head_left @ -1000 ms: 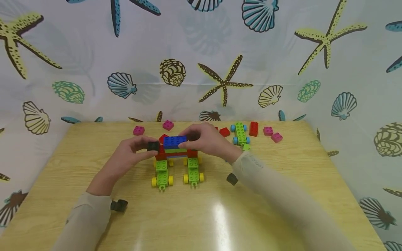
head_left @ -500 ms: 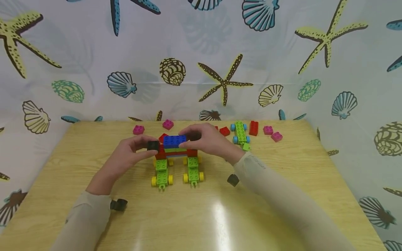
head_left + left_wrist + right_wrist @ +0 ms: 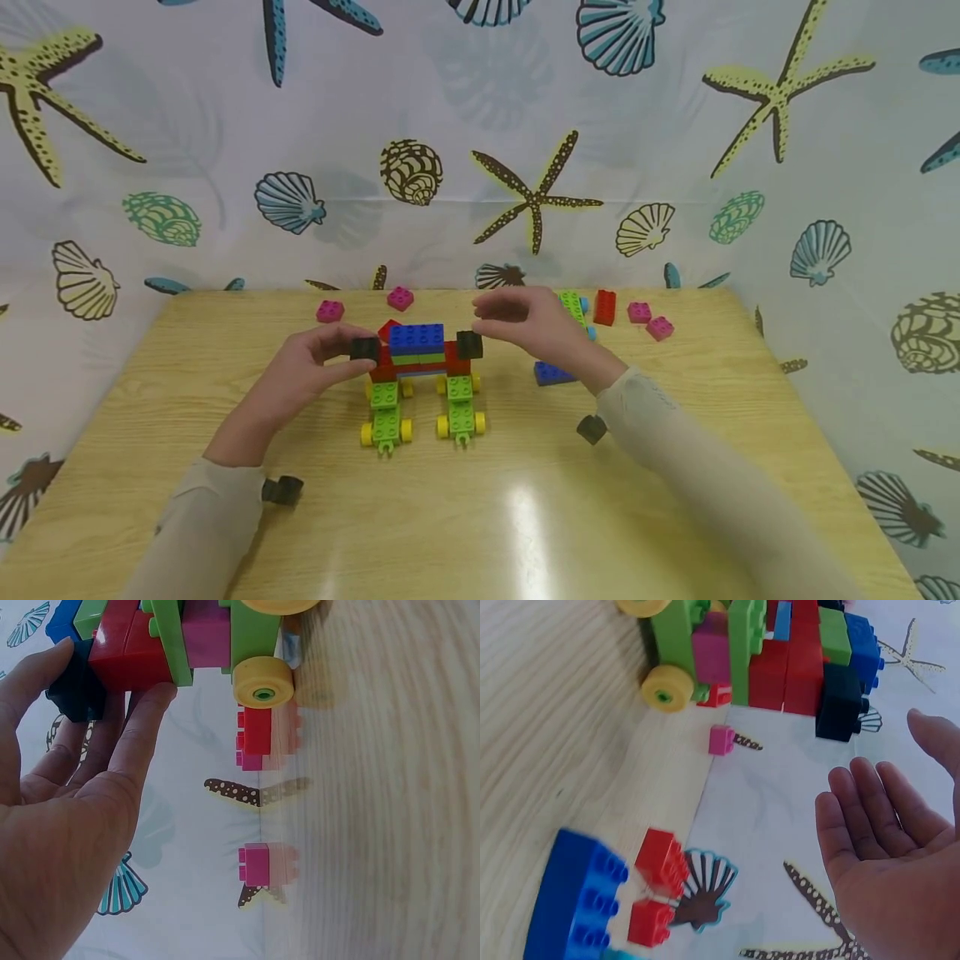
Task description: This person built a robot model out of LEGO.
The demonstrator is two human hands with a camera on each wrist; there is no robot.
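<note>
A toy-brick build stands on two green wheeled bases (image 3: 386,427) with yellow wheels. Red bricks (image 3: 129,649) rise from each base, green pieces bridge them, and a long blue brick (image 3: 417,338) lies on top. At the build's left end, my left hand (image 3: 306,362) pinches a black brick (image 3: 77,684) between thumb and fingers, one fingertip at the red brick below. Another black brick (image 3: 840,703) sits on the right end. My right hand (image 3: 534,323) is just beside it, holding nothing, its fingers apart from the brick in the right wrist view.
Right of the build lies a loose blue brick (image 3: 574,896), with small red bricks (image 3: 660,862) near it. Farther back are a green base (image 3: 572,303) with blue wheels, a red brick (image 3: 604,307) and several pink bricks (image 3: 660,328). Shell-patterned cloth (image 3: 450,100) hangs behind the table.
My right hand has let go and drawn back to the right, uncovering the black brick on the build's right end and the loose blue brick. My left hand has stayed in place.
</note>
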